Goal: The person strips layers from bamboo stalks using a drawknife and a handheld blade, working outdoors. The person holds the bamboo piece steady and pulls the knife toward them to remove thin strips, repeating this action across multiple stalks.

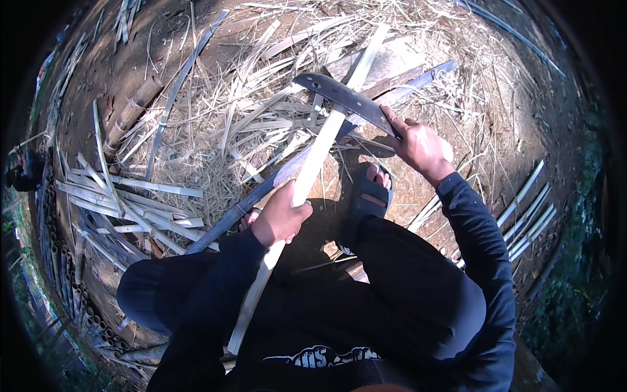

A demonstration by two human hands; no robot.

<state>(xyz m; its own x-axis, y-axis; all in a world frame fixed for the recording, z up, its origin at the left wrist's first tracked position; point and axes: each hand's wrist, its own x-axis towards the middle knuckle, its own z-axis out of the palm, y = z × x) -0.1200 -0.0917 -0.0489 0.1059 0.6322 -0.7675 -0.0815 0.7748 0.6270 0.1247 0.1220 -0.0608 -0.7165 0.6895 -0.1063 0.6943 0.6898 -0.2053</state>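
Observation:
My left hand (281,217) is closed around a long pale bamboo strip (319,153), which slants from beside my lap up to the far middle. In my right hand (420,145) is the handle of a machete (349,99), mostly hidden by the fingers. Its dark, broad blade, dotted with several small holes, crosses over the strip beyond my left hand and points left. Blade and strip overlap in view; whether they touch I cannot tell. A longer grey-green bamboo piece (247,206) runs diagonally beneath the strip.
Bamboo shavings (189,130) litter the ground ahead. Split strips (144,206) lie piled at the left, and more strips (532,219) lie at the right. An uncut bamboo length (134,112) rests at the far left. My sandalled foot (371,189) stands close to the blade.

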